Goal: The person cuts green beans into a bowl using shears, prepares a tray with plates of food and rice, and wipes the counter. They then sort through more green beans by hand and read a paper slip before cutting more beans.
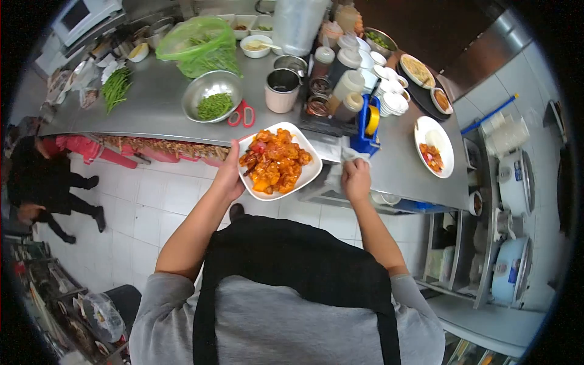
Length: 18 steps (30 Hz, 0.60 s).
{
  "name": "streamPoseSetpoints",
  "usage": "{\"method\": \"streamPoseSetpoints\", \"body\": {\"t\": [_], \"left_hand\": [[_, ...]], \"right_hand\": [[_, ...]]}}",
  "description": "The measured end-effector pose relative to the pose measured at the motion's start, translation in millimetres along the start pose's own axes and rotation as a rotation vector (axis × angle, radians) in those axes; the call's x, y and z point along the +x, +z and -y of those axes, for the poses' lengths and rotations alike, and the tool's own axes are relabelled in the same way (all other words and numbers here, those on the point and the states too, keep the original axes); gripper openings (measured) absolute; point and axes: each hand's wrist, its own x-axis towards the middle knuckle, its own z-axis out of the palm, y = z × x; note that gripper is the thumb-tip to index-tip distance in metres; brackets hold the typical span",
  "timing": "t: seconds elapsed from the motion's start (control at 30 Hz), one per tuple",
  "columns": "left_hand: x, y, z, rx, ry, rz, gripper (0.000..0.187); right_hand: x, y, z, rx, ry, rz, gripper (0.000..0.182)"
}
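Observation:
My left hand (pixel 230 173) grips the left rim of a white square plate (pixel 313 173). Pieces of orange, glossy sauced food (pixel 277 161) are heaped on it, and the plate is held in front of the counter edge. At the counter's front edge, my right hand (pixel 356 177) is closed on a whitish cloth (pixel 353 156). Just beyond it stands a blue tape dispenser (pixel 366 131) with a yellow roll. To the right, an oval white plate (pixel 443 161) bears rice and saucy red-orange food.
Along the steel counter (pixel 158 115) are a metal bowl (pixel 190 100) of cut green vegetables, red-handled scissors (pixel 241 115), a pink container (pixel 281 100), sauce bottles (pixel 348 88) and a green bag (pixel 201 45). Rice cookers (pixel 510 267) stand right. A person in black (pixel 45 176) is at far left.

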Motion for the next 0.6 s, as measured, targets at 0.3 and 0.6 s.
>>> {"method": "streamPoseSetpoints", "body": {"t": [0.3, 0.6], "left_hand": [[-55, -93, -124, -0.107, 0.448, -0.221, 0.064], [-34, -179, -252, -0.13, 0.555, -0.284, 0.064]], "right_hand": [[90, -113, 65, 0.183, 0.089, 0.433, 0.039], [416, 6, 278, 0.655, -0.066, -0.049, 0.059]]}}
